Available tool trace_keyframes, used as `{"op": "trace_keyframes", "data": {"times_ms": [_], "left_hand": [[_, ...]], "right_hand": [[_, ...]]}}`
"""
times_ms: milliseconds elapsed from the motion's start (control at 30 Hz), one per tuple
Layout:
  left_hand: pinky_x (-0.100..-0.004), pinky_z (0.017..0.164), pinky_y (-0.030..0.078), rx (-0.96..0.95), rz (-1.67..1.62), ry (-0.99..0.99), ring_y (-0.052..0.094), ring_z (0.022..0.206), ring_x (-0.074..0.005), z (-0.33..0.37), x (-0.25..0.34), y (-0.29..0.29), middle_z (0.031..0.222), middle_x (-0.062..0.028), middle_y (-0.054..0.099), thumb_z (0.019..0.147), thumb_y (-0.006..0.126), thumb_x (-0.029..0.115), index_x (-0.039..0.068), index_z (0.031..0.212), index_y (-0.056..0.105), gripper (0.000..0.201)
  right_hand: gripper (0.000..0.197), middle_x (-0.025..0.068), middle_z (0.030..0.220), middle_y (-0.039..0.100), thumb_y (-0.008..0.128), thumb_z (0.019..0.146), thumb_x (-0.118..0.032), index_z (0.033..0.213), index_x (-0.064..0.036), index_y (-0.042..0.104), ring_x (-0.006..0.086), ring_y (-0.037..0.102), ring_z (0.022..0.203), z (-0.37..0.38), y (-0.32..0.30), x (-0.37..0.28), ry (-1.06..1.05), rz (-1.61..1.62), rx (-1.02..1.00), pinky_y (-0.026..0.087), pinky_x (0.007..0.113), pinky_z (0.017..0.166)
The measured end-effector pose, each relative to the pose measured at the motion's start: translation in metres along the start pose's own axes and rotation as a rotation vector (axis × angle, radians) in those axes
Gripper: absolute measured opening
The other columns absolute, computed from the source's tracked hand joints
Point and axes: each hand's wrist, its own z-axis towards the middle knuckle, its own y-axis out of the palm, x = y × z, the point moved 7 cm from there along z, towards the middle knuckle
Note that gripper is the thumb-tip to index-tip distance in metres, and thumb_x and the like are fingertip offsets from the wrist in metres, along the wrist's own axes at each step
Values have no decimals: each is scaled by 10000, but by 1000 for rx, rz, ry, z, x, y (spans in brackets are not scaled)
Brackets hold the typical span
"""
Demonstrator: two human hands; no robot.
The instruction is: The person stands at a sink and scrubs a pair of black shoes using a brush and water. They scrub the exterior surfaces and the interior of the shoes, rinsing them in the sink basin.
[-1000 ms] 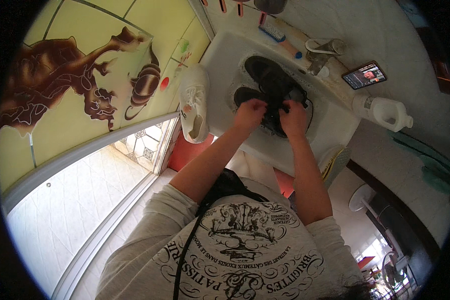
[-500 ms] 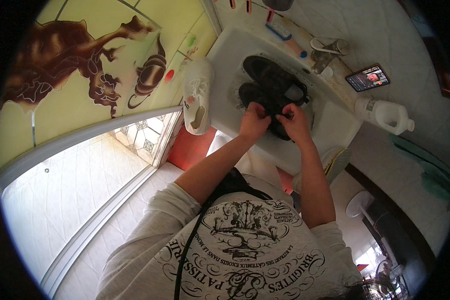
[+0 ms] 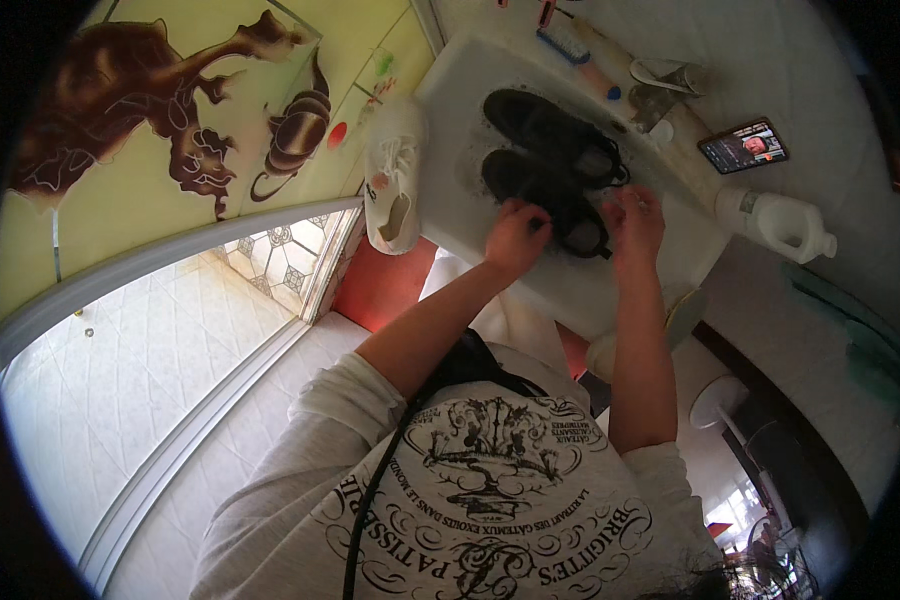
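Observation:
Two dark, wet-looking shoes lie side by side in a white sink with some suds around them. My left hand (image 3: 517,238) is closed on the side of the near shoe (image 3: 542,190), its fingertips at the lacing. The far shoe (image 3: 535,125) rests just beyond, touched by neither hand. Just right of the near shoe's heel, my right hand (image 3: 637,225) is raised with its fingers pinched together; whether a lace is between them is too small to make out. The sink (image 3: 670,262) spreads out beneath both hands.
A white shoe (image 3: 395,185) stands on the sink's left rim. Along the back right are a scrubbing brush (image 3: 570,48), a faucet (image 3: 660,85), a phone (image 3: 743,146) with a lit screen and a white jug (image 3: 775,222). Another pale shoe (image 3: 683,318) sits at the right front edge.
My hands have moved apart: the right one went right, away from the near shoe, and the left stayed at its side. The near shoe's heel and opening now show between them.

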Motion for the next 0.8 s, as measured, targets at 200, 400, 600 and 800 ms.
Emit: {"op": "trace_keyframes", "data": {"times_ms": [200,400,600,800], "left_hand": [[-371,746,510,-50,29,54,621,838,-284,-8,12,1,1040,-113,582,767,652,129,77,873,664,118],[-353,720,516,-73,-25,92,636,802,-271,-8,10,-3,929,-104,627,761,662,120,56,878,646,135],[-326,714,512,-122,-294,-139,646,811,-201,-9,14,-6,877,-112,660,807,675,172,34,1003,606,250],[-346,727,517,-169,-318,-190,655,779,-242,-3,13,6,894,-138,665,777,717,228,15,1072,605,380]], "right_hand": [[317,134,1044,636,627,893,-205,1151,-24,595,229,638,823,19,-7,16,-249,-540,-40,497,335,741],[235,109,890,660,679,859,-207,984,-9,687,230,628,873,0,16,32,-354,-694,-222,482,327,786],[199,22,919,615,681,875,-196,1007,-56,634,133,581,840,-12,7,35,-62,-352,-212,459,279,725],[177,13,958,595,657,897,-191,1009,-79,578,131,580,876,-25,8,38,108,26,-224,470,275,729]]}}
